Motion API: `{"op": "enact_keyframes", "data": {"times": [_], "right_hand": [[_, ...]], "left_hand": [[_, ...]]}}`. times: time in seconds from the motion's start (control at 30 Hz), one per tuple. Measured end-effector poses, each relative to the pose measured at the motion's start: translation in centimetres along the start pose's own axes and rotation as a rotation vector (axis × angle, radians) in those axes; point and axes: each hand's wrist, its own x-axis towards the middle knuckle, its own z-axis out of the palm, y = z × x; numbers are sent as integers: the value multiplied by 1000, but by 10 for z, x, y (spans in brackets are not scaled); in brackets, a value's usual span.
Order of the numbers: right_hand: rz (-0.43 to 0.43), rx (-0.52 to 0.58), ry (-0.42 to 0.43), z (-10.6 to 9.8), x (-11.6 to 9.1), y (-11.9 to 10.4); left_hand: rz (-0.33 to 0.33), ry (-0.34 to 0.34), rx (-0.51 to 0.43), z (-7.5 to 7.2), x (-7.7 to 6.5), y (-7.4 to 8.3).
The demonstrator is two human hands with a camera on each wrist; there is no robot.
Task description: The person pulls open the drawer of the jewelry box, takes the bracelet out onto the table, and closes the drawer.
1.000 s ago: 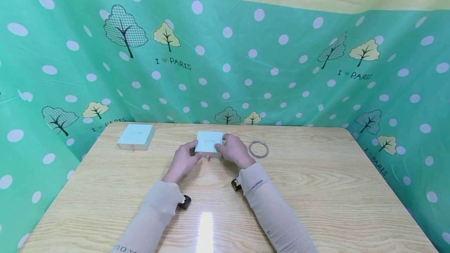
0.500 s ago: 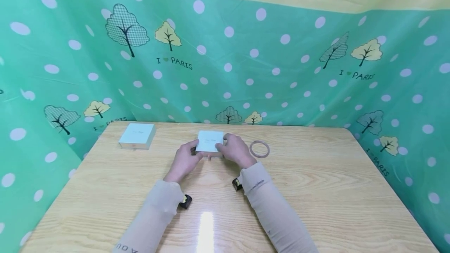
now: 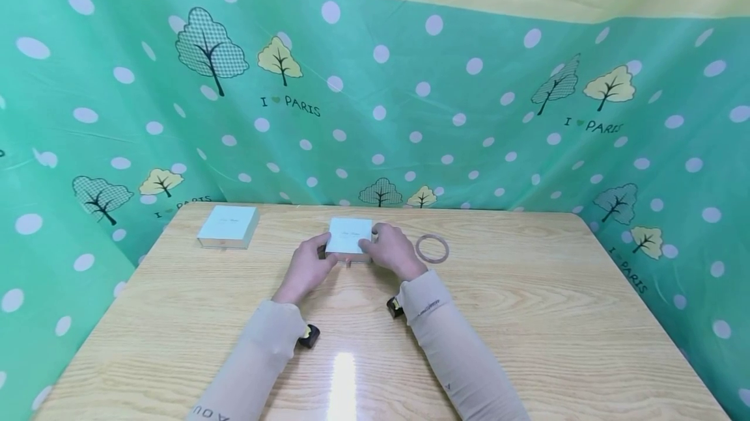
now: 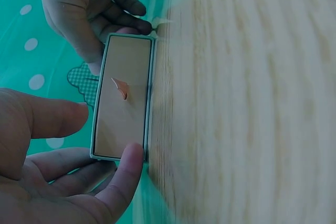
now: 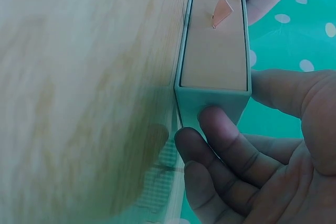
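Observation:
At the far middle of the table, a small pale-blue drawer box sits between my two hands. My left hand holds its left end, with one fingertip at the lower front corner in the left wrist view. My right hand grips the right end, its thumb on the top and other fingers against the side, as the right wrist view shows. The box's front is a tan panel with a small copper-coloured ribbon tab sticking out. The drawer appears pushed in. The far side of the box is hidden.
A similar pale-blue box stands at the table's back left. A pinkish ring lies flat just right of my right hand. The wood-grain table ends at a green dotted curtain behind.

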Motion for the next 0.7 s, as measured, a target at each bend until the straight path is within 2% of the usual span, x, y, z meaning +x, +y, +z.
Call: {"op": "enact_keyframes", "data": {"times": [0.43,0.7], "right_hand": [[2,-13,9,1,1,0],[29,80,35,-4,-2,1]], "left_hand": [[-4,12,-5,0,-1,1],[-20,35,-24,-1,0,0]]}}
